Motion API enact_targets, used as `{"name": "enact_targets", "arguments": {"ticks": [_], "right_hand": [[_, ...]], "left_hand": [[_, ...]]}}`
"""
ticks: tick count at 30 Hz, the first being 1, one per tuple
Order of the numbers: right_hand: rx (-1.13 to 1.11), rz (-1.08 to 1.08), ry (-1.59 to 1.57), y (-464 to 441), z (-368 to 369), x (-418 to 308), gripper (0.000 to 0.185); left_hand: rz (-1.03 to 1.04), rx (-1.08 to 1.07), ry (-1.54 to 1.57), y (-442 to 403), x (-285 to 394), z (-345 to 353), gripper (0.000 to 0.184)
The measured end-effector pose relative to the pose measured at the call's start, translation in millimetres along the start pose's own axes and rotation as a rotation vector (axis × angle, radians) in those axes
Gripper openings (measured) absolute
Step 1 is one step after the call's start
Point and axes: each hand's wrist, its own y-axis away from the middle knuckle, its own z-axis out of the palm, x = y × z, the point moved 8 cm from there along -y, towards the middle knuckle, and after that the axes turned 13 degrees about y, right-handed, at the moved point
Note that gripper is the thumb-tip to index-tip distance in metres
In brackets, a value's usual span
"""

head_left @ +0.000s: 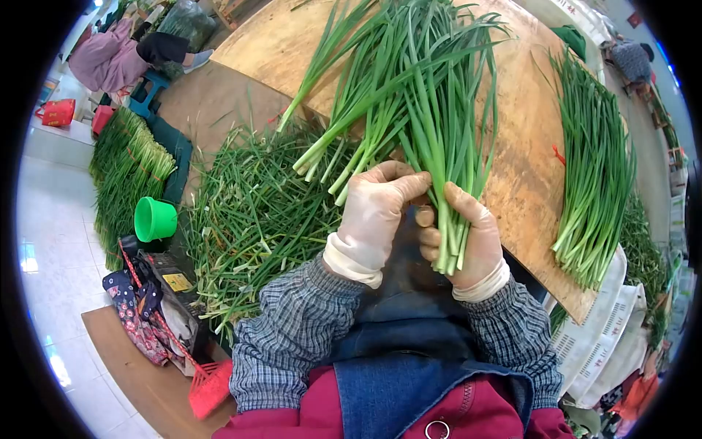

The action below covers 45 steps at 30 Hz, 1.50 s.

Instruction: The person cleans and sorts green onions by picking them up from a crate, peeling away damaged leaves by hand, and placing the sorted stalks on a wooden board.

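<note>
My right hand (474,245), in a thin whitish glove, is closed around a small bunch of garlic chives (436,146), pale stem ends pointing down toward me. Thumb and fingers of my gloved left hand (371,216) pinch at the left edge of that bunch, just above the right hand's grip. Exactly which stalk or leaf they grip is partly hidden. Loose garlic chives (365,95) lie behind on the wooden table (519,139), their stem ends hanging over its near left edge. At the table's right side lies a larger row of chives (596,175).
A heap of loose green leaves and trimmings (263,219) rises left of my arms. Farther left are a green bucket (155,219), tied chive bundles (131,164) and a red broom or dustpan head (212,388). A person in pink (110,58) sits at upper left; another person (630,62) is at upper right.
</note>
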Motion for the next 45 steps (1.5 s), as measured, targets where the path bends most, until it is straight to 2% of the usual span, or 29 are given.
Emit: {"name": "enact_targets", "arguments": {"ticks": [2,3,8,11,12,15,17,18,19,21,24,27,28,30,31,33,38,42,45], "right_hand": [[0.095,-0.049,0.086,-1,-2,-4,0.027],[0.143,-0.074,0.130,-1,-5,-6,0.027],[0.188,-0.072,0.313,3,4,-7,0.026],[0.155,-0.011,0.281,4,0,-10,0.023],[0.210,0.030,0.246,9,-8,-13,0.019],[0.144,0.014,0.090,6,-9,-16,0.011],[0.137,0.006,0.114,4,-8,-15,0.010],[0.131,0.003,0.127,3,-8,-14,0.010],[0.125,0.008,0.129,3,-7,-13,0.009],[0.114,0.016,0.135,3,-6,-13,0.009],[0.061,0.024,0.045,0,-7,-12,0.008],[0.038,0.018,0.040,3,-8,-14,0.010],[0.104,0.013,0.081,4,-12,-15,0.010],[0.236,-0.002,0.158,6,-17,-16,0.011],[0.298,-0.015,0.227,7,-18,-15,0.011],[0.417,-0.036,0.374,8,-17,-12,0.010],[0.382,-0.094,0.377,5,-11,-4,0.008],[0.392,-0.092,0.382,9,-12,-8,0.008],[0.399,-0.078,0.392,8,-17,-5,0.008]], "left_hand": [[-0.016,0.014,0.030,3,6,0,0.013],[-0.053,-0.062,0.087,6,11,3,0.010],[-0.006,-0.035,-0.050,-1,7,-1,0.012],[0.149,-0.059,-0.348,6,35,-1,0.017],[0.251,-0.035,-0.471,9,47,-6,0.020],[0.317,0.101,-0.558,19,54,-26,0.017],[0.557,0.035,-0.903,25,49,-20,0.023],[0.591,-0.018,-1.075,27,43,-11,0.028],[0.542,-0.033,-1.096,23,32,-11,0.031],[0.245,0.012,-0.897,10,9,-15,0.032],[-0.028,-0.031,-0.289,0,-15,-14,0.028],[-0.014,0.014,-0.109,5,-16,-17,0.021],[-0.070,0.043,-0.126,13,-15,-21,0.021],[-0.030,0.006,-0.204,29,-10,-28,0.019],[-0.136,0.066,-0.107,40,-13,-32,0.019],[-0.132,0.029,-0.152,48,-18,-36,0.018],[-0.207,-0.007,-0.226,52,-23,-32,0.016],[-0.198,-0.003,-0.171,43,-20,-51,0.017],[-0.087,0.076,-0.179,40,-17,-52,0.018]]}}
